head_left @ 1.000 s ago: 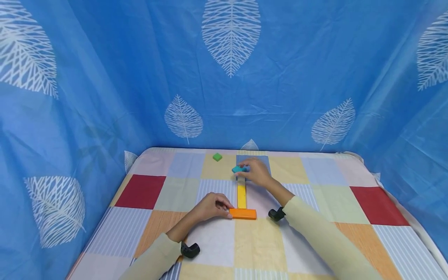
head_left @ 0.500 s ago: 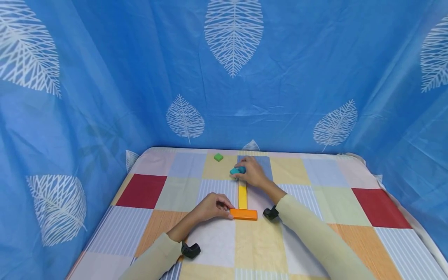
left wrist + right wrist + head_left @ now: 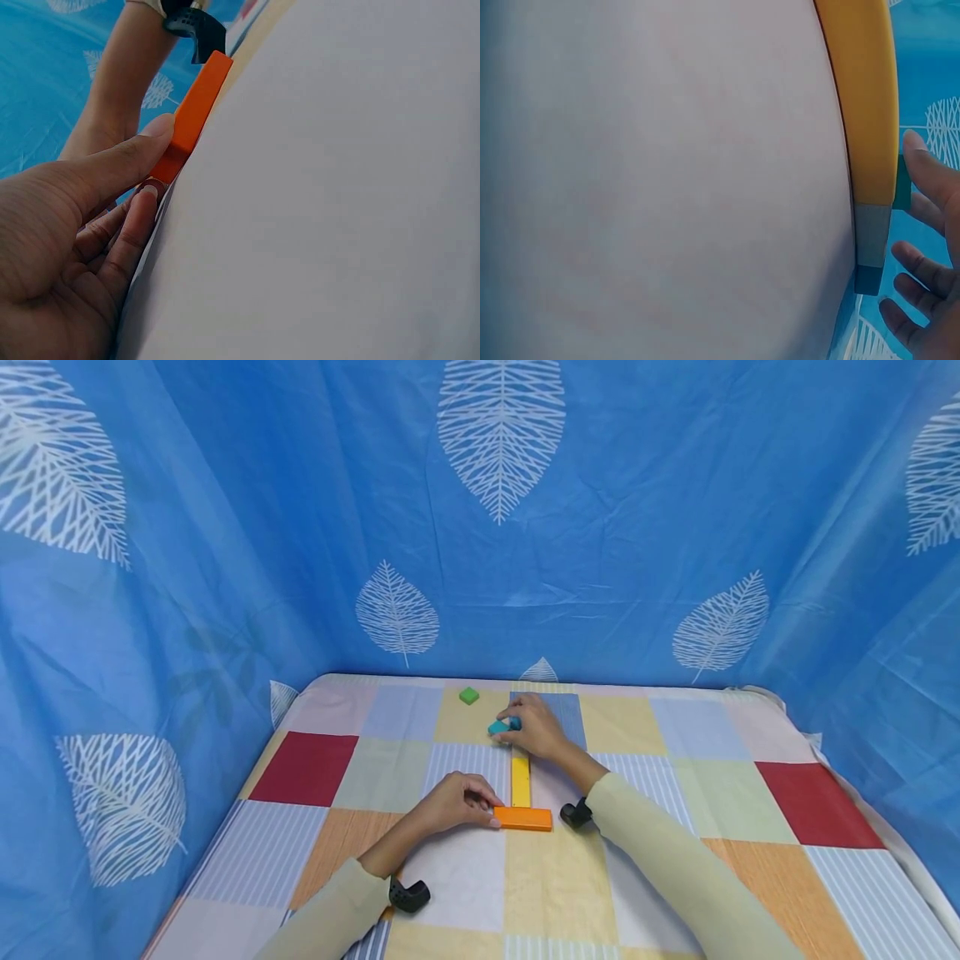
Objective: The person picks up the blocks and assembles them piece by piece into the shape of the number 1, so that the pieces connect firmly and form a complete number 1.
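Note:
An orange block (image 3: 522,819) lies crosswise on the patchwork cloth. At its left end my left hand (image 3: 453,802) pinches it, thumb against one face, as the left wrist view shows. A yellow strip-shaped block (image 3: 521,782) runs away from the orange one toward the back. In the right wrist view a grey block (image 3: 872,234) and a blue block (image 3: 868,280) continue in line from the yellow one. My right hand (image 3: 536,727) holds a small teal block (image 3: 498,727) between thumb and finger, beside the far end of this row.
A small green block (image 3: 468,695) lies farther back, left of the right hand. Blue leaf-patterned curtains (image 3: 600,527) enclose the back and sides of the cloth-covered table (image 3: 390,777). Both wrists wear black devices (image 3: 408,895).
My right hand has shifted a little to the left with the teal block, and the dark blue block beside it shows more clearly. The left hand stays on the orange block.

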`<act>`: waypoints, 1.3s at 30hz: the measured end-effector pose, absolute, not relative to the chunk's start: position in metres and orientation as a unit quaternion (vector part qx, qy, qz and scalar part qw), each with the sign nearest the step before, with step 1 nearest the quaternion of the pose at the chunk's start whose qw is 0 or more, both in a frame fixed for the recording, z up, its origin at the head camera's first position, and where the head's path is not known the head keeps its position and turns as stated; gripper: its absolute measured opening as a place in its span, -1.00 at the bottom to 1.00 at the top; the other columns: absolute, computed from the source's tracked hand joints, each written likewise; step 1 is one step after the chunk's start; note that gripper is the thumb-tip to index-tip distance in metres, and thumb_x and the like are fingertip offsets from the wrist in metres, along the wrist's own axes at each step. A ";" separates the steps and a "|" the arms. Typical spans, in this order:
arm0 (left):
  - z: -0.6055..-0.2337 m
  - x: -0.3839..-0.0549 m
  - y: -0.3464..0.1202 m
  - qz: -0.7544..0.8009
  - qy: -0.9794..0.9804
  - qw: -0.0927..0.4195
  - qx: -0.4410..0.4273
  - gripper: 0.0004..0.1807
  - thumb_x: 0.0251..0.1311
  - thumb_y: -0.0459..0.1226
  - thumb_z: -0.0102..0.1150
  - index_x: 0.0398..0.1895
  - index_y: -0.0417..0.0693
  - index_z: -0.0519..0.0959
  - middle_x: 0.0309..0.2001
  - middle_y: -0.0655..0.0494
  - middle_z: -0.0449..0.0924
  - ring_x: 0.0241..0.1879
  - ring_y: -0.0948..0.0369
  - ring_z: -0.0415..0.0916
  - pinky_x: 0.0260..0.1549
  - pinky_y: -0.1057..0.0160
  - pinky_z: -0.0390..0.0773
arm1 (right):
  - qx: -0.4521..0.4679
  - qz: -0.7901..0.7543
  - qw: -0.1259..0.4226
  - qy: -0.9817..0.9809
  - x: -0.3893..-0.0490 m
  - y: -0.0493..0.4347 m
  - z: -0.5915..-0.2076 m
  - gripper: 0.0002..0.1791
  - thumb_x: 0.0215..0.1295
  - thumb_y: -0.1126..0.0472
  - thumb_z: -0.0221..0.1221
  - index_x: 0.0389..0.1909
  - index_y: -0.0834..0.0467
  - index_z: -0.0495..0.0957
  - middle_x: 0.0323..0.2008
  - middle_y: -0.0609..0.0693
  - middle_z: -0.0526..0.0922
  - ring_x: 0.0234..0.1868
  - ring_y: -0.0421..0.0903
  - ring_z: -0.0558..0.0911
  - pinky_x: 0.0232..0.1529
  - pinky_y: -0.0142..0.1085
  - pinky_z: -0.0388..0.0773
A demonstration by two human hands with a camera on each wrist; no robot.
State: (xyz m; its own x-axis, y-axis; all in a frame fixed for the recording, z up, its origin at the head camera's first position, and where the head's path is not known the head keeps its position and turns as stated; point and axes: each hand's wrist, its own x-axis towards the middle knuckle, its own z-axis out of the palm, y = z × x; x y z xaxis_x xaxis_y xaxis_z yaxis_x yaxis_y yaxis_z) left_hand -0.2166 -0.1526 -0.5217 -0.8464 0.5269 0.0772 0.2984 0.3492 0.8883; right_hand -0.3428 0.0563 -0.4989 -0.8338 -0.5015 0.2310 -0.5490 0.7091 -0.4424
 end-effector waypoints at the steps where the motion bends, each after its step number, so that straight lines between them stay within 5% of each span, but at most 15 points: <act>1: -0.522 -0.217 -0.153 0.511 0.814 0.111 0.254 -0.78 0.02 -0.31 0.57 -0.22 -0.01 0.80 -0.30 0.23 0.69 -0.35 0.31 0.57 -0.32 0.36 0.59 | 0.284 0.253 0.043 -0.924 -0.343 0.056 -0.499 -0.58 0.15 -0.08 0.48 -0.05 0.08 0.78 0.06 0.09 0.60 0.18 0.08 0.46 0.21 0.04 0.41; 14: -0.521 -0.214 -0.152 0.510 0.814 0.105 0.257 -0.79 0.02 -0.31 0.57 -0.24 -0.02 0.80 -0.32 0.20 0.68 -0.36 0.31 0.56 -0.33 0.37 0.57 | 0.273 0.316 0.017 -0.909 -0.348 0.073 -0.502 -0.59 0.38 0.06 0.31 0.12 0.22 0.67 0.14 0.17 0.63 0.23 0.16 0.53 0.25 0.07 0.44; 23: -0.521 -0.215 -0.152 0.515 0.813 0.108 0.251 -0.77 -0.02 -0.32 0.59 -0.24 0.01 0.81 -0.32 0.20 0.68 -0.36 0.30 0.55 -0.35 0.39 0.55 | 0.241 0.383 0.021 -0.891 -0.353 0.091 -0.503 -0.70 0.44 0.21 0.24 0.08 0.28 0.67 -0.03 0.18 0.67 -0.20 0.01 0.57 -0.18 -0.10 0.53; 39: -0.520 -0.216 -0.152 0.512 0.815 0.108 0.247 -0.77 -0.01 -0.33 0.59 -0.24 -0.01 0.81 -0.32 0.22 0.68 -0.37 0.30 0.55 -0.35 0.38 0.57 | 0.233 0.384 -0.022 -0.893 -0.363 0.097 -0.508 -0.71 0.46 0.23 0.21 0.11 0.23 0.68 -0.04 0.16 0.72 -0.02 0.10 0.67 0.02 -0.02 0.59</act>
